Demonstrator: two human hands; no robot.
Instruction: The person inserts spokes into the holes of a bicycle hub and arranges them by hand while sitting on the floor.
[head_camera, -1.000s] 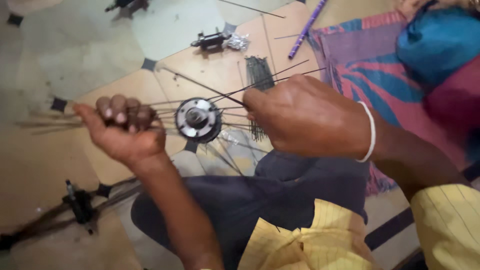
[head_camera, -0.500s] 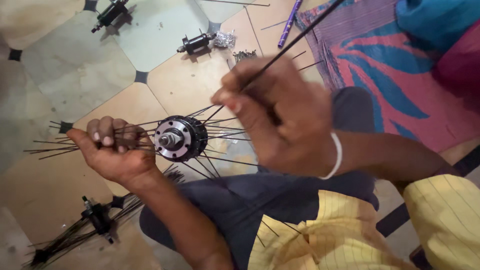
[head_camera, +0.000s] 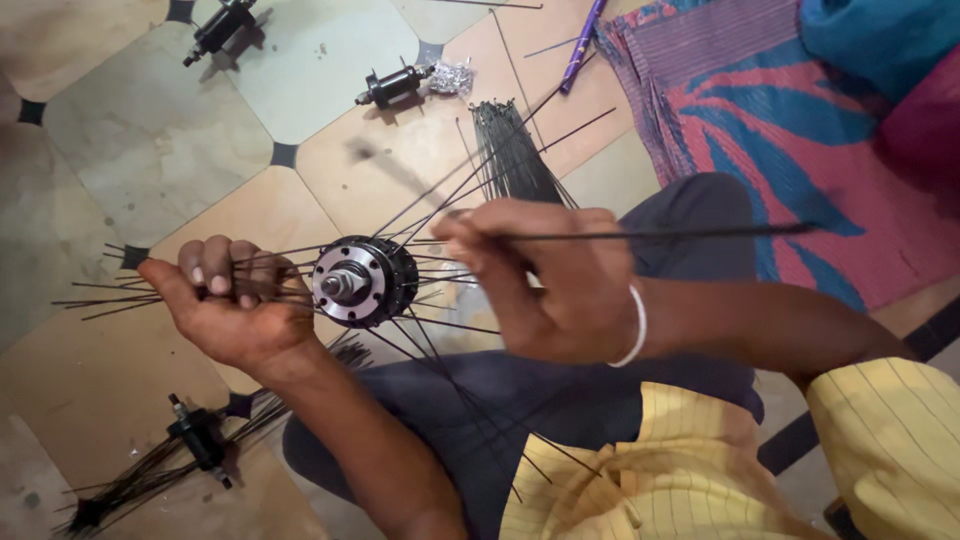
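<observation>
A black bicycle wheel hub (head_camera: 362, 281) with a silver axle end sits between my hands, thin black spokes fanning out of it in all directions. My left hand (head_camera: 232, 305) is closed around a bunch of those spokes left of the hub. My right hand (head_camera: 545, 275) pinches one long black spoke (head_camera: 690, 235) that lies nearly level and points right, its near end close to the hub. My legs in dark trousers are under the hub.
A loose bundle of spokes (head_camera: 515, 160) lies on the tiled floor beyond my right hand. Other hubs lie at the top left (head_camera: 222, 27), top middle (head_camera: 393, 86) and bottom left (head_camera: 200, 440). A striped mat (head_camera: 770, 120) is at right, a purple stick (head_camera: 582, 45) beside it.
My right hand has swung its spoke from pointing up and away to lying nearly level, pointing right. The hub has shifted slightly in view; my left hand keeps its grip.
</observation>
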